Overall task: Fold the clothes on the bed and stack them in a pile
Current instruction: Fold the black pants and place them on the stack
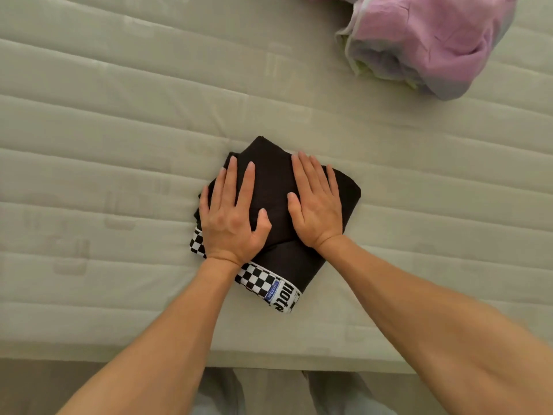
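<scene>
Head view, looking down on a pale quilted bed [119,145]. Black underwear [275,187] with a checkered waistband [257,278], folded into a compact bundle, near the bed's front edge. Left hand [232,217] and right hand [315,205] both flat on top, fingers straight and spread, pressing rather than gripping. Long axis of the bundle running diagonally, waistband end toward the body, point away. Both hands equally near, directly over it. Crumpled pink and grey clothes [428,40] well beyond the bundle, off to the far right, not yet folded. Nothing lying between bundle and heap. No finished pile visible; likely next, a reach up and right, probably easier for the right hand.
</scene>
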